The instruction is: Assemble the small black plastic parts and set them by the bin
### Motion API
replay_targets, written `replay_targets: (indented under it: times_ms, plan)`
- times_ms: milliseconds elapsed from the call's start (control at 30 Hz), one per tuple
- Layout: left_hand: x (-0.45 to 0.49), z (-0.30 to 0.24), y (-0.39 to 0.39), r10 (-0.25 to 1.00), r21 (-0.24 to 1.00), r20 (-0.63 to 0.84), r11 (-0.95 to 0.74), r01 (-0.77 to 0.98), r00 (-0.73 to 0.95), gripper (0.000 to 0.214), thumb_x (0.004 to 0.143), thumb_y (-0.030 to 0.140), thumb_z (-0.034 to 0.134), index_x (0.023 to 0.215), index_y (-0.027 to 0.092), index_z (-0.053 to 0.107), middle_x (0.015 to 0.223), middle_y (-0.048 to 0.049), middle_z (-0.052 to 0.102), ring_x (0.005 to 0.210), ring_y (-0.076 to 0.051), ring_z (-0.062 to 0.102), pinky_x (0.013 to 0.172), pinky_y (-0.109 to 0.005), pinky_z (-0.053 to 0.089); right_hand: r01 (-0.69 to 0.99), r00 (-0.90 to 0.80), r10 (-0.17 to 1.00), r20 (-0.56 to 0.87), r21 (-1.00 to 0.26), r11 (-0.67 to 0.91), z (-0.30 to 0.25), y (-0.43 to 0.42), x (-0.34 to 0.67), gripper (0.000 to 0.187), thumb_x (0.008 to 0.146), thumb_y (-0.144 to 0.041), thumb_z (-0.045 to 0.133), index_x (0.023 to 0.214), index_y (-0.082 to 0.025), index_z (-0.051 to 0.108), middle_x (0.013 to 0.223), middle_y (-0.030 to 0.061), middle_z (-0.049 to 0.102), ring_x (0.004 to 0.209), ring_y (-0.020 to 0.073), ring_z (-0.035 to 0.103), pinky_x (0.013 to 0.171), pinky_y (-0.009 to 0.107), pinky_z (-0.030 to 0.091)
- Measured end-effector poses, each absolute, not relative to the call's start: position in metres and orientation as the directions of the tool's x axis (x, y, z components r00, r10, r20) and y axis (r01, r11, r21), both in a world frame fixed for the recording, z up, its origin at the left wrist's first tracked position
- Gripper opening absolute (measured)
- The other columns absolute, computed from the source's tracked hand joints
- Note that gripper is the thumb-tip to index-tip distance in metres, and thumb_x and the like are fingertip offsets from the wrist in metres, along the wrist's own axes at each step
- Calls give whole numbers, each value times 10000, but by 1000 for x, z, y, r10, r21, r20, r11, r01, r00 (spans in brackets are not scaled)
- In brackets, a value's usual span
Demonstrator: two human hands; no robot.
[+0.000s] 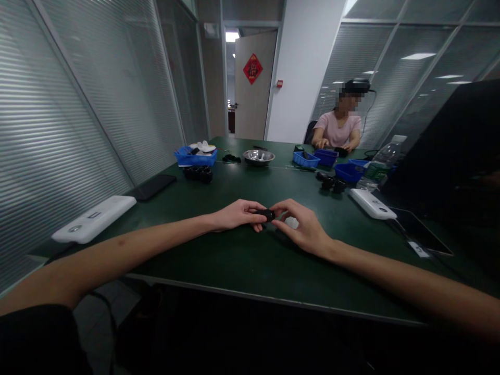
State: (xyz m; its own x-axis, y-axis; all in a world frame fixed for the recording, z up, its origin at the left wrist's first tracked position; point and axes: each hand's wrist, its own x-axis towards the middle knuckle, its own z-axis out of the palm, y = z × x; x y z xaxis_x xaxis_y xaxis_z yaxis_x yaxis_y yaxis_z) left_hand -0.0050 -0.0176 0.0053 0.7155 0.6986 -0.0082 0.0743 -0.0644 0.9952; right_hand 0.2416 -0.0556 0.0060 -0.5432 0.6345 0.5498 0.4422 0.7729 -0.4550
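Note:
Low over the green table's near half, my left hand [236,214] grips a small black cylindrical part [267,214] between thumb and fingers. My right hand [302,225] comes from the other side, its thumb and index finger pinched around the right end of the same part. The part lies roughly sideways, and its left end is hidden by my left fingers. A small whitish, translucent item [291,222] shows on the table through the gap between my right thumb and fingers; its kind is unclear.
Farther back are a metal bowl [259,157], a filled blue bin [195,156], black round parts [198,173] and more blue bins [305,159]. A plastic bottle [380,162] and white device [372,203] stand right; another white device [94,219] lies left. A co-worker [338,127] sits opposite.

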Motion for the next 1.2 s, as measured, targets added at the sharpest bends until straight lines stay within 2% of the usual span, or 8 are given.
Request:
replay_targets:
  times_ms: [100, 233, 333, 533, 700, 900, 1067, 1200]
  plan:
    - [-6, 5, -17, 693, 996, -6, -60, 66, 720, 478, 856, 351, 807, 1227, 88, 660, 1004, -90, 733, 830, -151, 715, 877, -363, 550, 407, -569, 587, 576, -423, 810, 6, -56, 241, 192, 973, -253, 651, 1162, -224, 631, 1147, 91, 657, 942, 222, 670, 822, 405, 608]
    - [-6, 4, -17, 696, 996, 3, -67, 61, 718, 482, 854, 352, 810, 1231, 93, 659, 1009, -92, 735, 829, -149, 715, 877, -363, 552, 444, -518, 648, 559, -471, 762, 6, -57, 241, 259, 962, -295, 680, 1201, -223, 615, 1089, 75, 689, 915, 222, 687, 789, 388, 607]
    - [-6, 4, -16, 696, 996, 1, -69, 65, 718, 478, 855, 348, 810, 1228, 90, 660, 1020, -97, 735, 828, -149, 715, 871, -359, 555, 465, -520, 670, 529, -483, 742, 6, -57, 241, 219, 978, -296, 670, 1179, -219, 627, 1022, 59, 699, 861, 207, 686, 776, 378, 600]
    - [-6, 3, -16, 695, 996, 1, -67, 64, 719, 482, 849, 358, 813, 1219, 89, 662, 985, -83, 737, 815, -148, 716, 867, -357, 553, 401, -578, 559, 595, -389, 829, 6, -57, 240, 182, 964, -204, 640, 1145, -220, 627, 1148, 91, 640, 949, 220, 651, 821, 391, 595]
    - [-6, 3, -16, 698, 995, 9, -74, 60, 716, 466, 854, 348, 810, 1214, 92, 659, 991, -81, 737, 809, -146, 713, 859, -353, 555, 453, -520, 646, 559, -461, 763, 5, -57, 241, 246, 959, -287, 687, 1183, -219, 611, 1041, 63, 678, 881, 212, 679, 775, 371, 596]
    - [-6, 4, -17, 687, 996, 3, -65, 57, 726, 450, 869, 339, 793, 1221, 94, 659, 1012, -83, 733, 827, -146, 715, 877, -359, 552, 411, -570, 581, 581, -410, 814, 5, -57, 240, 208, 963, -243, 657, 1165, -219, 613, 1149, 91, 642, 946, 222, 659, 821, 394, 595]
    - [-6, 3, -15, 694, 997, 5, -62, 54, 720, 458, 873, 330, 792, 1233, 85, 651, 1005, -88, 733, 815, -145, 715, 857, -347, 556, 475, -495, 695, 521, -508, 719, 7, -59, 239, 247, 979, -313, 664, 1194, -209, 604, 1050, 70, 687, 900, 212, 679, 783, 377, 595]
    - [-7, 1, -14, 696, 997, 7, -62, 50, 718, 441, 860, 325, 805, 1213, 100, 664, 1011, -83, 735, 824, -148, 720, 859, -344, 557, 463, -537, 664, 520, -476, 747, 7, -58, 240, 201, 981, -277, 662, 1165, -206, 624, 1050, 64, 681, 872, 195, 671, 788, 369, 585]
